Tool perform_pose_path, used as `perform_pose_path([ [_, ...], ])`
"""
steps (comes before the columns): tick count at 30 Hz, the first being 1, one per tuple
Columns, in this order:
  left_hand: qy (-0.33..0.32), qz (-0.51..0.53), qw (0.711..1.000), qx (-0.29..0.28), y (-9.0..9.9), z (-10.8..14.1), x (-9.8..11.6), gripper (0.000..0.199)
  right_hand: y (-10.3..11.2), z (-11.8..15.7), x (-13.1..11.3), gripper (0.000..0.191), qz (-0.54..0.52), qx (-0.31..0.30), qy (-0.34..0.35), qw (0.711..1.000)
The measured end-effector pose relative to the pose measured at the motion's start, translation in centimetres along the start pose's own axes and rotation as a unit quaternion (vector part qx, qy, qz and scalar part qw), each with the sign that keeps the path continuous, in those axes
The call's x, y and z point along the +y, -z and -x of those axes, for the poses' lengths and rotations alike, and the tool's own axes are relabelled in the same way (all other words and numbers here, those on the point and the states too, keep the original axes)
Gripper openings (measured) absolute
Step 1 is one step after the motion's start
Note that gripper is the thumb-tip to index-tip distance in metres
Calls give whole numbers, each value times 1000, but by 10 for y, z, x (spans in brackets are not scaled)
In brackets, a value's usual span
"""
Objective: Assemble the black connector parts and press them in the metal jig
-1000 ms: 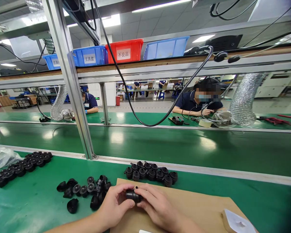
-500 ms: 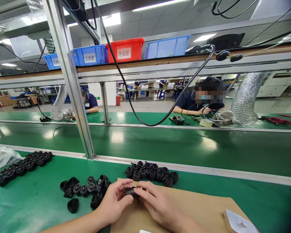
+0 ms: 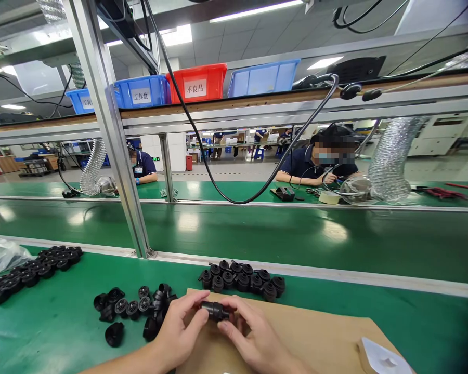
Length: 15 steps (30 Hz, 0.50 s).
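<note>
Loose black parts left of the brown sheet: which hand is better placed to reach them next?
Probably the left hand: it is close beside the black parts, while the right hand is farther off, across the held black piece. Both hands grip that piece.

Part between left hand and right hand, over cardboard.

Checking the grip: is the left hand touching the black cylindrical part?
Touching: the head view shows the left hand with its fingers against the black cylindrical part at its left end.
</note>
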State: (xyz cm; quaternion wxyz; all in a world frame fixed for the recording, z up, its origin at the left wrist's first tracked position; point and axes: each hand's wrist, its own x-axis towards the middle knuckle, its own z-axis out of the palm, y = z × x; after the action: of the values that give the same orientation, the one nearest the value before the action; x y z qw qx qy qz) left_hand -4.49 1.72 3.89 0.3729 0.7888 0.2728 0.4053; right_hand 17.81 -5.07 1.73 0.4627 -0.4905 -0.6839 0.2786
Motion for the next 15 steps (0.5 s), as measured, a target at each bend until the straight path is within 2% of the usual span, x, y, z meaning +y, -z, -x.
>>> perform_pose_path([
  [2,-29,6,1000,-11,0,1,1,44,1,-1,1,26,-8,11,-5,1000],
  [4,-14,10,1000,-6,0,3,1,53,2,-2,1,27,-16,19,-9,1000],
  [7,43,-1,999,8,-1,5,-2,44,2,-3,1,26,-17,17,-6,1000],
  [10,60,8,998,0,-2,5,-5,35,3,-4,1,29,-23,20,-11,999],
  [13,102,80,991,-15,-5,2,-2,38,3,-7,-3,33,-37,26,-47,998],
  [15,142,164,976,-33,-7,-1,1,42,5,-10,-9,37,-50,22,-78,995],
])
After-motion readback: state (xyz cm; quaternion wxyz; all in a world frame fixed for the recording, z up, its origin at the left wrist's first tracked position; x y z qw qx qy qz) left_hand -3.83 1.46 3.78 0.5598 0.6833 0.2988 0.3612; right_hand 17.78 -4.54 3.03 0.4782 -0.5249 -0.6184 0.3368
